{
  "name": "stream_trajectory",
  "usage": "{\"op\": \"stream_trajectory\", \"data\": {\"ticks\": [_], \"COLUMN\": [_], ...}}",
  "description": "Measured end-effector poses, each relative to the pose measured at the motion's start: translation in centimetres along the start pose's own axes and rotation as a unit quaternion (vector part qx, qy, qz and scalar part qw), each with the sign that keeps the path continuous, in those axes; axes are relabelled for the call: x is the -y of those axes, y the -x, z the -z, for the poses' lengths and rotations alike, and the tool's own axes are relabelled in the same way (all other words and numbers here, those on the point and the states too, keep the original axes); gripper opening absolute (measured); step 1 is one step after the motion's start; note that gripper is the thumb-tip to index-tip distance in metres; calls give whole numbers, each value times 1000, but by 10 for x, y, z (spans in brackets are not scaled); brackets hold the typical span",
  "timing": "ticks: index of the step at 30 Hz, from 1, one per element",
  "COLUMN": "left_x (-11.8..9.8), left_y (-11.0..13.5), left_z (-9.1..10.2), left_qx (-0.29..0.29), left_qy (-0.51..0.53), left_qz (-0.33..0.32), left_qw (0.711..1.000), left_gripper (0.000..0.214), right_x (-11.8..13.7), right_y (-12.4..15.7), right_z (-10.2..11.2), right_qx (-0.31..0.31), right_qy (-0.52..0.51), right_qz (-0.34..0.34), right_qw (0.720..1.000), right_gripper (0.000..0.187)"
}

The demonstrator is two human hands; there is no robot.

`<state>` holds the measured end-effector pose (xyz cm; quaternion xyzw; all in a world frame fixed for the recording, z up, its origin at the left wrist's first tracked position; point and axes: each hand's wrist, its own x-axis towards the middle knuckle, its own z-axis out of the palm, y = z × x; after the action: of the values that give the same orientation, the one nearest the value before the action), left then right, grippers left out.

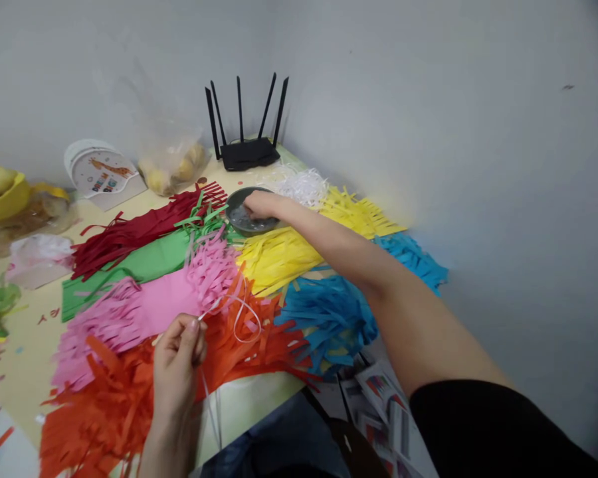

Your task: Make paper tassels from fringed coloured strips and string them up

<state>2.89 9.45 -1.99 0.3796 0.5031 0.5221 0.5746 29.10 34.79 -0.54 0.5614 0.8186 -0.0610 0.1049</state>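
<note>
Low over the orange fringed paper (259,358), my left hand (179,355) pinches a thin white ribbon (248,341) between thumb and forefinger. The ribbon loops out to the right, and its tail hangs below the hand. My right hand (260,204) reaches down into a grey-green bowl (253,230) with its fingers curled. Small clear or pale pieces lie in the bowl, too blurred to name. Whether those fingertips hold anything is hidden. Pink fringed paper (167,299) lies behind my left hand. Yellow fringed paper (279,255) passes under my right forearm.
Dark red (134,232), green (139,259) and blue (329,312) fringed papers also cover the table. White shreds (306,187) sit behind the bowl. Farther back stand a black router (249,154), a bag of yellow fruit (172,169) and a giraffe-printed holder (104,174).
</note>
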Motion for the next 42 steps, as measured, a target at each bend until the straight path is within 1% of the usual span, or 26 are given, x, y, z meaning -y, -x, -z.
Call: {"op": "stream_trajectory", "data": {"ticks": [2,4,6,7,8,9,11,12,14,16,18,21,22,23,25,26,27,28,29,30,31,32,34,37,39,42], "left_x": [0,0,1,2,2,1,-2,-5,-12,-19,-24,-27,-27,-27,-25,-24,-23,-21,-19,-17,-15,-13,-9,-8,-9,-8], "left_y": [0,0,-1,-2,-2,-2,1,5,15,30,48,74,82,89,101,107,111,116,119,123,126,128,132,136,137,137], "left_z": [1,3,5,6,7,8,10,11,15,21,28,39,42,44,46,47,48,49,50,52,53,54,56,56,55,53], "left_qx": [-6,-14,-20,-26,-34,-43,-45,-26,47,117,142,130,120,110,93,88,83,76,69,64,63,64,72,89,96,101], "left_qy": [5,7,-5,-16,-33,-52,-87,-99,-104,-97,-93,-79,-69,-59,-35,-23,-13,-6,-3,-3,-7,-12,-18,-20,-18,-18], "left_qz": [-7,-17,-30,-40,-53,-67,-81,-73,-31,8,28,26,18,7,-11,-16,-20,-25,-30,-35,-38,-39,-36,-24,-20,-22], "left_qw": [1000,1000,999,999,998,995,992,992,993,988,985,988,990,992,995,996,996,997,997,997,997,997,997,996,995,995], "left_gripper": [45,43,39,36,35,34,34,35,39,42,41,35,33,33,33,33,33,34,34,34,34,34,34,34,35,37], "right_x": [-7,-9,2,13,28,46,87,107,140,161,173,182,185,189,196,200,204,207,210,212,214,216,219,226,232,238], "right_y": [9,25,50,65,81,99,134,150,178,198,210,221,223,226,231,235,239,243,247,251,255,258,263,263,261,258], "right_z": [13,29,44,49,52,54,52,50,44,40,36,26,21,15,3,-2,-7,-9,-11,-12,-12,-11,-12,-18,-23,-32], "right_qx": [-26,-60,-117,-142,-158,-153,-108,-92,-85,-91,-98,-135,-148,-151,-113,-80,-51,-35,-35,-51,-79,-117,-206,-319,-366,-415], "right_qy": [1,0,-34,-67,-110,-154,-203,-208,-196,-182,-187,-251,-292,-341,-437,-471,-490,-497,-494,-481,-461,-435,-371,-282,-248,-236], "right_qz": [-9,-17,1,30,77,141,276,322,364,375,383,385,377,371,362,359,355,347,336,326,320,320,334,332,320,310], "right_qw": [1000,998,993,987,978,966,933,919,906,905,899,878,866,851,816,802,794,794,801,812,824,833,842,841,838,822], "right_gripper": [27,28,27,26,23,19,13,13,15,16,17,16,14,17,35,38,34,24,17,14,15,16,15,19,22,23]}}
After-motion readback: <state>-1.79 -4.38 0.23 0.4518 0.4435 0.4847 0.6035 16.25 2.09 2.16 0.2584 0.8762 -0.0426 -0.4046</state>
